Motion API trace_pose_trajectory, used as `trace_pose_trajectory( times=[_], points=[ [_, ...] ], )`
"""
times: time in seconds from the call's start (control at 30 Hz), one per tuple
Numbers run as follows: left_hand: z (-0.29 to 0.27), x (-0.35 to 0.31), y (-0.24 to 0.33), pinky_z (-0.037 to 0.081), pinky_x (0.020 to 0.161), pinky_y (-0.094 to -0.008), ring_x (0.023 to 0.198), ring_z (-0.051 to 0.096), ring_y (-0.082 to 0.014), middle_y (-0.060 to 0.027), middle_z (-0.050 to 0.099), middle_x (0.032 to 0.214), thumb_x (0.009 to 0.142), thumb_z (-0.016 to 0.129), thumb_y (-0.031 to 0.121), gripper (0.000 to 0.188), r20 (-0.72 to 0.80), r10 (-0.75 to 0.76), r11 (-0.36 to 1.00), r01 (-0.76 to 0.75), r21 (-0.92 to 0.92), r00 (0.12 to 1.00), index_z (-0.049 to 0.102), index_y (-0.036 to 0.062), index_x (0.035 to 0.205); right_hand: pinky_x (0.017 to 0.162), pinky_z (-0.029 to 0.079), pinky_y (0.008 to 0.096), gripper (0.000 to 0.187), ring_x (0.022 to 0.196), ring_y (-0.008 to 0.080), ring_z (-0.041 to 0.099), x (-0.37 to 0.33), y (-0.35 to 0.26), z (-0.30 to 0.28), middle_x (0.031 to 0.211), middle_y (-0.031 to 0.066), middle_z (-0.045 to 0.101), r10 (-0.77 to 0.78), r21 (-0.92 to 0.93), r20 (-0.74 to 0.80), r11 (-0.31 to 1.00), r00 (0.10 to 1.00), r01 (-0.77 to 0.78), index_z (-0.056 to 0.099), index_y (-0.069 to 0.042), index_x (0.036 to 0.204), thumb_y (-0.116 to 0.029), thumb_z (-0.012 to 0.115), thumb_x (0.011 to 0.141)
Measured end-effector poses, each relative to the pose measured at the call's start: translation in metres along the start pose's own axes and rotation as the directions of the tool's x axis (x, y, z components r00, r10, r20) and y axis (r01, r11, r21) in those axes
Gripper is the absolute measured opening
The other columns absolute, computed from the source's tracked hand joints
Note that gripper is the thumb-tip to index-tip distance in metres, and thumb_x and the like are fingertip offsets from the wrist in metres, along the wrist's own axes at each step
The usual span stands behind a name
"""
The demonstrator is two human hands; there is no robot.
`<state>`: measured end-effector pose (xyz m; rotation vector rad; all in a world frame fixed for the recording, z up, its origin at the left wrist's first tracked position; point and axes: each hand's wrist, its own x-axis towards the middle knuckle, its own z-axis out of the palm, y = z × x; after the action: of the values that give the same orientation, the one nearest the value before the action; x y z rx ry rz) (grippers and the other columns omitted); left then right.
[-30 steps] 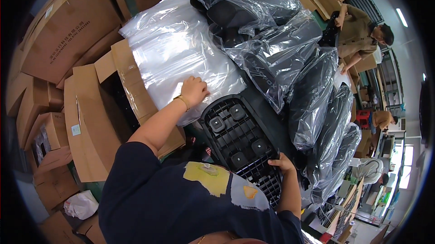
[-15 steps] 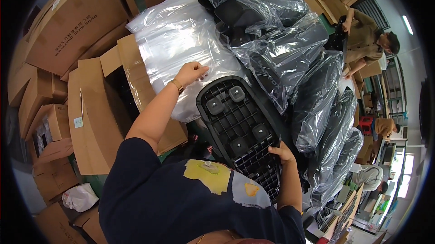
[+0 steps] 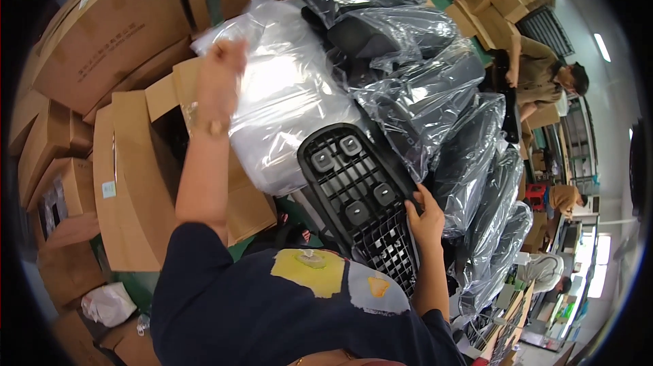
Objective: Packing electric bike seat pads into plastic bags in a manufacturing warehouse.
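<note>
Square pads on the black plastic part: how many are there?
4: upper left pad, upper right pad, lower left pad and lower right pad, all on the black part. The shirt partly covers its near end, so more may be hidden.

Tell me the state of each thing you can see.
Black ribbed panel: unbagged, ribs facing up
Clear plastic sheeting: piled, rumpled
Black pieces: wrapped in clear plastic
Carton beside the sheeting: flaps open
White bag: crumpled
Ceiling lights: lit
Left hand: raised, blurred, grip unclear
Right hand: at panel's edge
</note>
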<state>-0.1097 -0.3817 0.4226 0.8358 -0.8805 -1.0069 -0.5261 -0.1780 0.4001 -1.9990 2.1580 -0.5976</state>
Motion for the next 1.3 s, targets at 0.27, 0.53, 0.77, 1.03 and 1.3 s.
trace_pose_trajectory(
  times=[0.27,0.53,0.77,1.03,1.3],
  points=[
    [0.039,-0.131,-0.06,0.048,0.077,-0.0252,0.084,0.06,-0.0106,-0.0053,0.067,0.091,0.095,0.051,0.027,0.032,0.496,-0.541,0.839,0.478,0.261,0.679,0.065,0.0004,0.106,0.055,0.045,0.0277,0.043,0.057,0.0127,0.056,0.092,-0.137,0.091,0.063,0.0085,0.06,-0.096,0.507,0.317,0.858,0.944,-0.083,0.061,0.001,0.076,-0.037,0.08,0.069],
    [-0.063,-0.105,-0.029,0.041,0.058,-0.0252,0.057,0.042,-0.0102,0.0023,0.044,0.064,0.094,0.049,0.017,0.018,0.209,-0.432,0.505,0.427,-0.75,0.877,0.047,0.0113,0.076,0.064,0.05,0.0362,0.021,0.072,0.0276,0.065,0.12,-0.115,0.096,0.075,0.0088,0.066,-0.115,0.307,0.21,0.951,0.971,0.047,0.062,-0.008,0.084,-0.025,0.07,0.074],
    [-0.02,-0.134,-0.004,0.034,0.054,-0.0277,0.059,0.039,-0.0153,-0.003,0.04,0.067,0.082,0.054,0.0,0.019,0.149,-0.113,0.931,0.053,0.361,0.982,0.041,0.0087,0.072,0.07,0.049,0.043,0.03,0.081,0.0345,0.063,0.145,-0.154,0.1,0.08,0.0147,0.064,-0.263,-0.064,0.168,0.959,0.95,0.277,0.059,-0.012,0.09,-0.037,0.067,0.077],
    [-0.109,-0.13,-0.092,0.043,0.053,-0.0294,0.063,0.052,-0.0144,-0.0068,0.057,0.08,0.088,0.059,0.021,0.02,-0.167,-0.682,0.573,0.662,0.483,0.712,0.052,0.0053,0.077,0.036,0.022,0.0173,0.02,0.038,0.0027,0.036,0.175,-0.178,0.039,0.066,0.0019,0.06,-0.133,0.742,0.652,0.314,0.746,-0.592,0.057,-0.008,0.084,-0.026,0.062,0.089],
    [-0.068,-0.078,0.011,0.049,0.073,-0.0371,0.077,0.057,-0.0219,-0.008,0.059,0.088,0.09,0.05,0.017,0.018,-0.232,0.256,0.807,-0.339,-0.484,0.939,0.056,0.0042,0.1,0.054,0.045,0.0331,0.018,0.057,0.0235,0.055,0.199,-0.263,-0.017,0.067,0.0062,0.057,-0.685,0.328,-0.601,0.258,0.412,0.909,0.059,-0.004,0.072,-0.019,0.066,0.081]
  ],
)
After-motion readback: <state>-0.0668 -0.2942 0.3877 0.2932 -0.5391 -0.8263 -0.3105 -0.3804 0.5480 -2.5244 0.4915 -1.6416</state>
